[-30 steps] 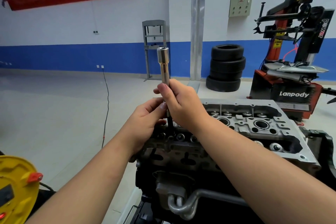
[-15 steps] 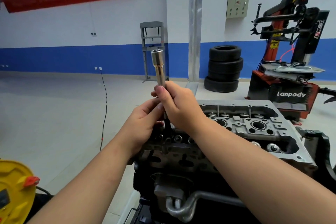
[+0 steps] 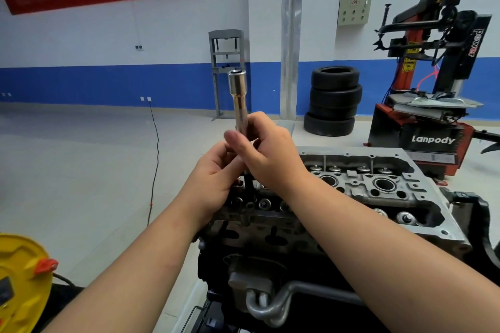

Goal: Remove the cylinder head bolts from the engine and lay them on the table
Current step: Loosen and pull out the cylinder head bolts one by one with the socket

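Both hands [image 3: 243,162] grip the socket extension [image 3: 239,101]; tyre changer [image 3: 433,116] reads "Lanpody"

Engine [image 3: 351,197] at lower centre-right; socket extension [image 3: 239,101] upright above its left end. Tyre stack [image 3: 334,101] behind, centre; tyre changer [image 3: 433,84] upper right; cable reel [image 3: 21,278] lower left.
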Demonstrator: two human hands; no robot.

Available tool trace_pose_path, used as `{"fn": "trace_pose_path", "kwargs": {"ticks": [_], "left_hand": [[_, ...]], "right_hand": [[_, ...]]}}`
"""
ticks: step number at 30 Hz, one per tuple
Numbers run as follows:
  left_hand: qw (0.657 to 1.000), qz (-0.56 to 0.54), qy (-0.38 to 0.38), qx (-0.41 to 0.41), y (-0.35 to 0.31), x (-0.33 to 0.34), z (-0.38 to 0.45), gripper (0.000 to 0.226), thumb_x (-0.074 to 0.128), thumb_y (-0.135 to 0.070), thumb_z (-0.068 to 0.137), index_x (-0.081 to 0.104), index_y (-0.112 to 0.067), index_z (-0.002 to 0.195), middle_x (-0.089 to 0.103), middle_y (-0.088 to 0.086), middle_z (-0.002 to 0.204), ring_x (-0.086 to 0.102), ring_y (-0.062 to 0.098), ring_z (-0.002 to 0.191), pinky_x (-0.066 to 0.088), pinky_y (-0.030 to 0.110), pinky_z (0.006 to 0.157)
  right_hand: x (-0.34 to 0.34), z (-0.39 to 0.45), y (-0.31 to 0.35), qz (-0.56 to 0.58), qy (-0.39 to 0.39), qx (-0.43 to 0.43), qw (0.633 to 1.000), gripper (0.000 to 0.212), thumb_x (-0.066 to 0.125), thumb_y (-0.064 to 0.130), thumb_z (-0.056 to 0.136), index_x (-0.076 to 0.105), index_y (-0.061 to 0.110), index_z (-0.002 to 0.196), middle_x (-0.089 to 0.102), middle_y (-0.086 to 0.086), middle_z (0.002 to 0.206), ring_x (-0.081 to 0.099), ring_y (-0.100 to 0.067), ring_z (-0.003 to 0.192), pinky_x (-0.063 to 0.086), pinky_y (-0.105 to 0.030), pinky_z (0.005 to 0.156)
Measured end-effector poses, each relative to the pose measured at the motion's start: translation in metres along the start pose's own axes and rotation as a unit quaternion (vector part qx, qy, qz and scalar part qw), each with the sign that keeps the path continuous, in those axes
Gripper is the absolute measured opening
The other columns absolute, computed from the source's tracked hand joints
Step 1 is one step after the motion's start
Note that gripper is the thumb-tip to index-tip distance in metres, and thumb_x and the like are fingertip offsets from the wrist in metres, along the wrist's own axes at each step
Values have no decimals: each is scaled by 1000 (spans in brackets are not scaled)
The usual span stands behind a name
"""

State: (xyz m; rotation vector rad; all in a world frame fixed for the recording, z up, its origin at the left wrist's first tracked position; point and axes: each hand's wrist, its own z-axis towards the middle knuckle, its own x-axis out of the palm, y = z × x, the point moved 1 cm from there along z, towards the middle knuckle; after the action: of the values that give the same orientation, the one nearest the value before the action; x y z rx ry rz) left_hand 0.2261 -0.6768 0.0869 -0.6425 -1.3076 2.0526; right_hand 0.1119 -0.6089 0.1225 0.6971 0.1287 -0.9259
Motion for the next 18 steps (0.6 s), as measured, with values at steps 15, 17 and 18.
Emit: {"fn": "trace_pose_path", "kwargs": {"ticks": [15, 17, 18], "left_hand": [[1000, -16, -17, 20, 5, -2, 1, 25, 67, -40, 89, 73, -33, 113, 78, 2, 101, 75, 18, 91, 58, 36, 79], [1000, -23, -13, 3, 7, -4, 2, 29, 63, -45, 90, 74, -31, 114, 78, 5, 106, 74, 24, 98, 57, 48, 89], [1000, -26, -1, -6, 7, -6, 2, 32, 59, -47, 92, 73, -32, 116, 78, 4, 110, 73, 24, 104, 56, 48, 96]], "right_hand": [[-1, -1, 1, -15, -20, -34, 999, 23, 63, 32, 97, 64, 10, 90, 63, 3, 76, 60, -13, 70, 52, -30, 64], [0, -1, -1, -20, -9, -13, 1000, 23, 57, 26, 101, 64, 7, 90, 67, -3, 77, 63, -18, 72, 52, -41, 67], [0, 0, -1, -19, 7, 4, 1000, 25, 52, 26, 103, 64, 7, 93, 70, -6, 82, 65, -20, 76, 52, -43, 69]]}}
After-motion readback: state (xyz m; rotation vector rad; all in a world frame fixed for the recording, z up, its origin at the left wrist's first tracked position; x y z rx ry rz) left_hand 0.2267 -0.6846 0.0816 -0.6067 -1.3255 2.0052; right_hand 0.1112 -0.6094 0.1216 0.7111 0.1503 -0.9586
